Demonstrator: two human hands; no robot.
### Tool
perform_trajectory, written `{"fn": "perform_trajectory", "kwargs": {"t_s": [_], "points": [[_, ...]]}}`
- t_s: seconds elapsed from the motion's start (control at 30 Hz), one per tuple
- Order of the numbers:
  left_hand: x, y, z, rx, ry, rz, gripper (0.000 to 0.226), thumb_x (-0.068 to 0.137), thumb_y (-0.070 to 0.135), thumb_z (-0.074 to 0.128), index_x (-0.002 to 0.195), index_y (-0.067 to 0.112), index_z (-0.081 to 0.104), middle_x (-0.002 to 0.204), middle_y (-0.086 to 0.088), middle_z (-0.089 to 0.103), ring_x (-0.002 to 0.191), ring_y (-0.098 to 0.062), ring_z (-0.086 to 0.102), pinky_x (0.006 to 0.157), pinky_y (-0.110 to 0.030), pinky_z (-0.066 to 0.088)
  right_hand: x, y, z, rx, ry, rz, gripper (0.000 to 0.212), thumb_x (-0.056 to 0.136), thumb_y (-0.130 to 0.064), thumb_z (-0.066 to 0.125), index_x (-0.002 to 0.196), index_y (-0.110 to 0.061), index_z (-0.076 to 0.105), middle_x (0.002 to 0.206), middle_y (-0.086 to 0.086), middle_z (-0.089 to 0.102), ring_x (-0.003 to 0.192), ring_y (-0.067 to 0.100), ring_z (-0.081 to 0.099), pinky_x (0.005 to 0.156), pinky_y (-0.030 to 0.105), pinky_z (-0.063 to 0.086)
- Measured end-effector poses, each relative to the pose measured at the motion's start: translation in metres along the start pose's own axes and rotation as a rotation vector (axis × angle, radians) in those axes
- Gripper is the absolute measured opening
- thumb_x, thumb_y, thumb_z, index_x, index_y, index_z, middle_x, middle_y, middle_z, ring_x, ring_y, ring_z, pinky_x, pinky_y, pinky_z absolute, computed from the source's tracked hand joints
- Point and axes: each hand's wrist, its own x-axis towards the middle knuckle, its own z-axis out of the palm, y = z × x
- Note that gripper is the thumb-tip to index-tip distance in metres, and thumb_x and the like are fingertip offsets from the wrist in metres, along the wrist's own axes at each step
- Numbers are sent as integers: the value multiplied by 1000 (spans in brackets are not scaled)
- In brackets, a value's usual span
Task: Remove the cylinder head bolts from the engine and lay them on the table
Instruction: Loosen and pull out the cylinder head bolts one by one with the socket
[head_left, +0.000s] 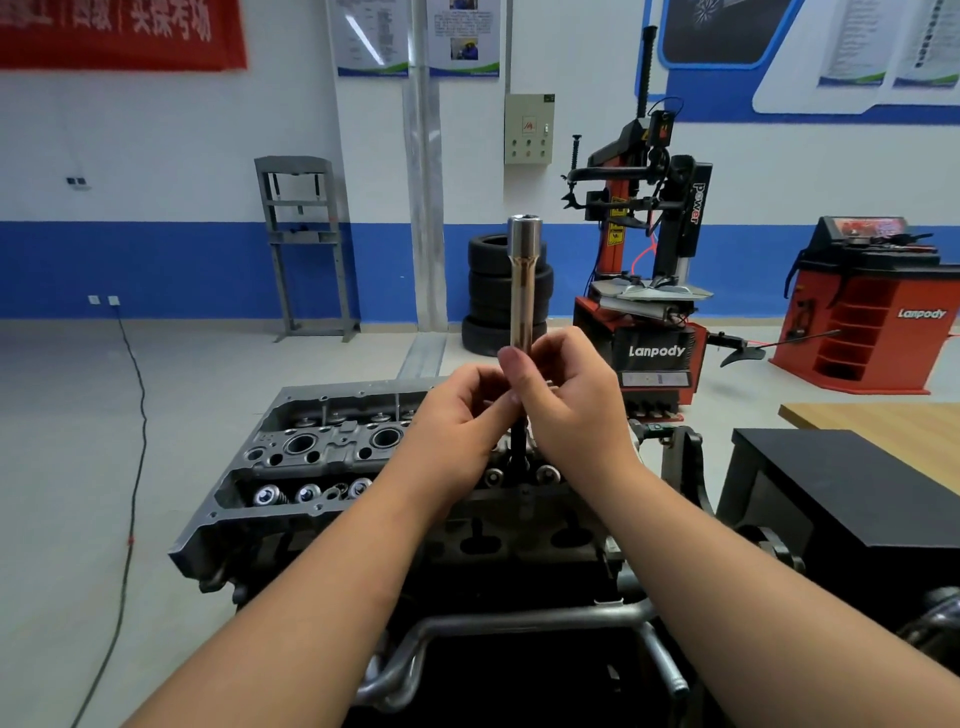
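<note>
The fingers of the left hand (457, 410) and of the right hand (563, 395) are curled around the lower shank of a long chrome socket extension (524, 283), held upright above the engine; both hands are closed on the tool, the thumbs pressed against the shaft. A dark rod (518, 447) is seen below the hands, running down to the cylinder head (322, 452); it is judged to be either a head bolt being drawn out or the tool's lower end, and which cannot be told. The top of the extension is open, with no ratchet fitted. No bolt is seen on the wooden table (883, 421) at the right, behind a black box (852, 483); the task is therefore judged to be at an early or middle stage, with laying-out not yet shown.
</note>
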Motion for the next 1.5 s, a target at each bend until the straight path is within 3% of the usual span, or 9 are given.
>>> {"fn": "perform_trajectory", "kwargs": {"t_s": [0.27,0.47,0.63,0.8,0.97,1.1,1.23,1.37,1.5], "points": [[-3,8,-1,5,-62,-97,30,110,43,42,114,42,72,111,11,77,103,-5,72,82,-30,49,-4,6,0,-91,0,-82,23,101,-29,52,102,-8,62,81,-3,66,72,8,65,63,20,52],[0,3,-1,-16,-32,-29,31,98,51,62,120,30,69,113,7,77,109,-10,72,94,-33,57,-4,0,1,-31,-22,-71,21,95,-40,56,100,-19,58,81,-13,64,75,2,64,64,12,48],[1,3,-1,-28,-35,-19,20,99,39,69,117,31,68,110,6,78,105,-8,73,87,-24,59,5,-6,0,23,6,-59,30,82,-41,77,94,-22,57,83,-8,64,79,16,67,69,34,57],[-3,7,0,17,-61,-23,24,105,45,53,120,33,68,109,9,78,87,3,71,73,-13,51,12,-7,1,75,9,-32,15,88,-31,74,79,-27,63,66,-14,64,61,6,62,58,21,48],[-4,8,-2,-17,-91,-95,38,112,44,36,122,30,69,114,9,77,110,-6,69,87,-31,47,12,-4,-1,-47,-95,-105,26,101,-30,54,100,-10,71,85,-8,70,80,7,66,69,24,53],[-4,7,-2,-18,-85,-49,28,109,39,49,126,27,68,116,7,77,113,-7,70,86,-20,52,8,0,0,-28,-80,-125,22,101,-31,48,101,-15,63,84,-11,66,79,4,66,68,18,51],[-3,6,1,6,-28,-3,40,86,60,67,114,31,70,106,8,78,102,-6,73,88,-28,57,4,5,-1,-29,12,-139,23,91,-35,64,99,-17,53,74,-14,58,66,0,61,58,10,43],[-4,6,-1,13,-56,-14,37,86,60,64,114,36,69,106,11,77,100,-4,73,77,-20,57,3,8,0,-60,45,-211,22,93,-29,63,87,-8,58,70,-2,61,61,11,62,55,27,50],[-5,7,0,51,-85,2,25,96,57,63,116,45,72,112,10,77,108,-8,72,95,-35,57,4,6,0,14,51,-181,20,90,-31,69,88,-12,60,76,3,66,69,19,68,59,36,57]]}}
